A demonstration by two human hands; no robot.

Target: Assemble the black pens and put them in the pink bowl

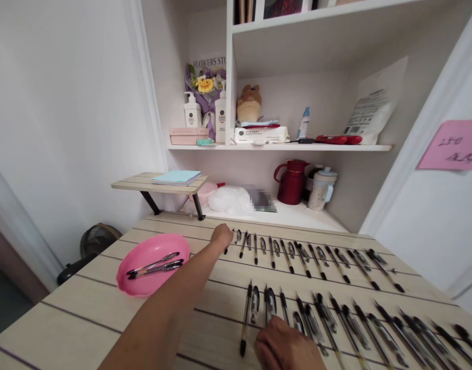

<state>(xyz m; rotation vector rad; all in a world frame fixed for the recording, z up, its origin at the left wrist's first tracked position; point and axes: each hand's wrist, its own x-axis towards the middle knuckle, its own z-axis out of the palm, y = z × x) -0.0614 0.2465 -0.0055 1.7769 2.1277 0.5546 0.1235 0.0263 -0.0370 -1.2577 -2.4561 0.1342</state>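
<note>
My left hand [222,236] reaches to the far row, its fingers curled at the leftmost pen [226,251]. That pen's lower end shows beneath the hand; the fingertips are mostly hidden. At the front row, my right hand [286,345] is closed and bent over the lower end of an uncapped pen [266,306], with a cap [272,300] beside it. What its fingers grip is hidden. Left of it lies another uncapped black pen [246,318] with its clear-and-black cap [255,303]. Both rows hold several such pens alternating with caps, points facing away from me.
A pink dish [153,293] with several pens [155,267] stands at the left. Behind it a small raised stand [124,181] bears blue paper [178,177]. A plastic bag [230,200], red jug [293,182] and pale tumbler [321,190] stand at the back, below a shelf [336,148].
</note>
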